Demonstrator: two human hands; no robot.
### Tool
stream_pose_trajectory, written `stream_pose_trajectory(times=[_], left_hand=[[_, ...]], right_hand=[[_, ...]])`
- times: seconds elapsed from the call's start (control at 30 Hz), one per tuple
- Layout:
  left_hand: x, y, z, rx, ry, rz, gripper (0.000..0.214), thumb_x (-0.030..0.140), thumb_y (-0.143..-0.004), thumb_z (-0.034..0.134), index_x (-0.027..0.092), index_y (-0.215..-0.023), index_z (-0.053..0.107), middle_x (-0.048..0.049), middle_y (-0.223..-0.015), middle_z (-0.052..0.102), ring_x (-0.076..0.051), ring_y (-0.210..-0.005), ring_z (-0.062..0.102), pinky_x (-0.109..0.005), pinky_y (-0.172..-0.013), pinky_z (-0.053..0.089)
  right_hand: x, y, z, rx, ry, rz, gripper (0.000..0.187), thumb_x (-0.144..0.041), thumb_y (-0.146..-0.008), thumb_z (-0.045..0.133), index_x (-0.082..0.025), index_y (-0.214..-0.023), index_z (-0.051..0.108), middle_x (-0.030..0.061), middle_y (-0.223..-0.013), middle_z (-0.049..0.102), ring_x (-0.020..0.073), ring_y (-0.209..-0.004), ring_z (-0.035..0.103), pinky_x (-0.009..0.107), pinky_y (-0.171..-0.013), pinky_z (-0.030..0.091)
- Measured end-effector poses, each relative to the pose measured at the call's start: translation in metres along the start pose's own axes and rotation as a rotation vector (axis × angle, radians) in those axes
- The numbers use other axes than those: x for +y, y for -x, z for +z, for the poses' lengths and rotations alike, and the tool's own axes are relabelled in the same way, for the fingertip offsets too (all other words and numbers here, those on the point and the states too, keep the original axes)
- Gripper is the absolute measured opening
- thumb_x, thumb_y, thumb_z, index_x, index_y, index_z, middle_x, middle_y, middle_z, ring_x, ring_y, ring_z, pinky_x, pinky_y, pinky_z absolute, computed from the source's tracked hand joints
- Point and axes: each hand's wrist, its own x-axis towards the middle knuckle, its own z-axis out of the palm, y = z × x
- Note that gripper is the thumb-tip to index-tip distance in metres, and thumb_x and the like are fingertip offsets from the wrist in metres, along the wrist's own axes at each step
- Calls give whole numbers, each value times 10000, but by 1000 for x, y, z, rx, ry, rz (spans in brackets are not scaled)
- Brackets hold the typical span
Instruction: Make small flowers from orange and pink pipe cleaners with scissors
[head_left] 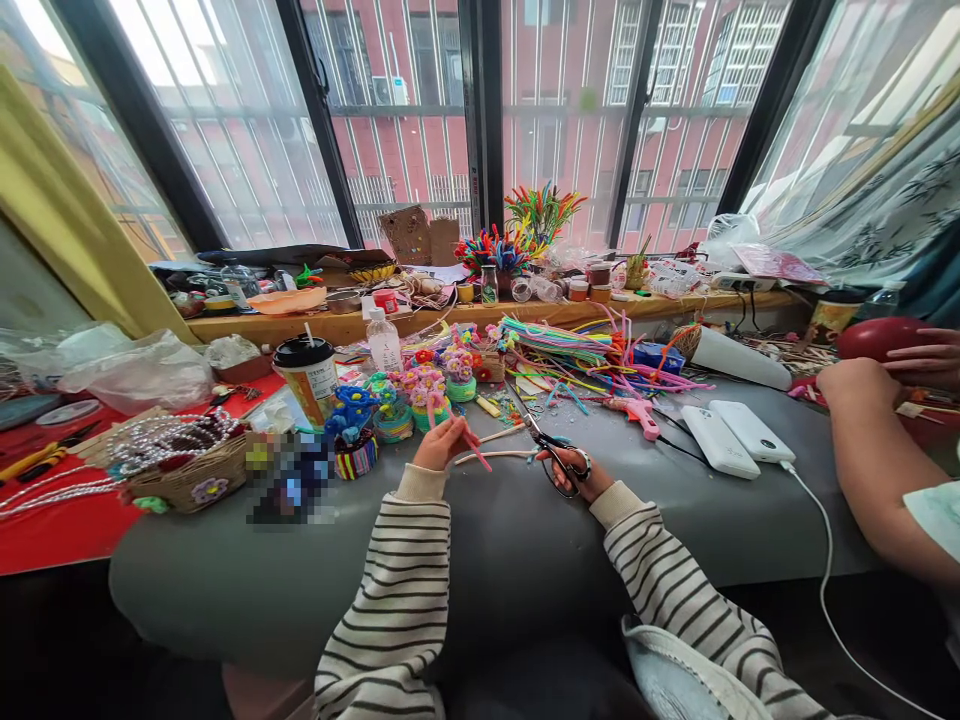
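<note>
My left hand (441, 446) is closed in a pinch on a pink pipe cleaner (475, 452) that slants down to the right above the grey table (480, 540). My right hand (574, 474) is closed through the handles of black scissors (541, 436), whose blades point up and left towards the pipe cleaner. A pale stick (496, 455) lies on the table between my hands. Both my sleeves are striped. Small pipe-cleaner flower pots (420, 392) stand just beyond my left hand.
A heap of coloured pipe cleaners (577, 352) lies beyond my hands. Left are a lidded cup (309, 376), a bottle (384, 342) and a basket of beads (184, 462). Two white power banks (731, 432) lie right, near another person's arm (870, 450). The windowsill (480, 312) is cluttered.
</note>
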Motion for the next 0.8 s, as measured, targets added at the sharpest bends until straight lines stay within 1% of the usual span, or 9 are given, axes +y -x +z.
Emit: stream_pose_trajectory(times=[0.07, 0.13, 0.3, 0.37, 0.43, 0.53, 0.6, 0.7, 0.8], left_hand=[[2, 0, 3, 14, -200, -18, 224, 364, -569, 524, 159, -482, 499, -2, -469, 508, -153, -534, 509, -315, -605, 410], [5, 2, 6, 71, -261, 6, 197, 328, -548, 555, 168, -442, 513, -7, -477, 485, -178, -617, 499, -327, -687, 374], [10, 13, 14, 423, -493, 299, 94, 281, -498, 605, 205, -466, 560, -60, -787, 495, -275, -947, 357, -367, -873, 184], [11, 17, 14, 483, -521, 367, 73, 270, -481, 616, 214, -480, 568, -64, -902, 482, -293, -1010, 290, -369, -878, 164], [14, 19, 12, 446, -563, 302, 66, 260, -492, 605, 219, -464, 562, -60, -861, 507, -289, -999, 312, -363, -850, 199], [19, 20, 9, 312, -651, 62, 116, 241, -534, 561, 229, -420, 546, -40, -575, 513, -265, -844, 441, -353, -768, 268], [21, 19, 10, 271, -692, -37, 142, 231, -545, 542, 230, -403, 547, -26, -480, 470, -254, -753, 476, -358, -740, 286], [21, 19, 13, 301, -654, 60, 133, 236, -531, 551, 218, -399, 560, -37, -556, 491, -248, -782, 473, -353, -781, 278], [24, 19, 17, 308, -554, 232, 134, 254, -532, 560, 201, -410, 576, -66, -791, 535, -260, -973, 377, -335, -875, 207]], right_hand=[[1, -1, -1, 0, 3, 9, 339, -371, -683, 428, -89, -805, 571, -49, -369, 428, 43, -298, 366, 191, -399, 344], [1, -1, -2, 3, 8, 18, 350, -379, -676, 431, -84, -803, 570, -48, -369, 429, 45, -295, 365, 194, -395, 344], [-1, 1, 0, 36, 48, 15, 352, -384, -677, 422, -90, -806, 567, -51, -372, 423, 47, -299, 360, 194, -396, 341], [-2, 1, 1, 37, 50, 12, 353, -384, -678, 420, -90, -809, 566, -51, -376, 424, 46, -302, 362, 193, -399, 342], [-2, 1, 1, 28, 48, 13, 357, -385, -677, 420, -89, -813, 564, -51, -381, 427, 45, -305, 363, 192, -401, 344], [-1, 0, 0, 14, 36, 3, 357, -384, -681, 415, -87, -807, 566, -52, -377, 425, 42, -302, 360, 190, -404, 347], [0, 0, -1, 10, 27, -3, 354, -382, -684, 413, -87, -804, 568, -53, -372, 422, 42, -302, 362, 189, -403, 348], [1, -1, -2, 8, 23, 20, 349, -381, -685, 415, -94, -812, 567, -53, -379, 426, 40, -305, 368, 185, -399, 347], [1, -1, -1, 18, 22, 30, 347, -380, -686, 420, -93, -814, 567, -52, -383, 430, 41, -306, 372, 182, -396, 347]])
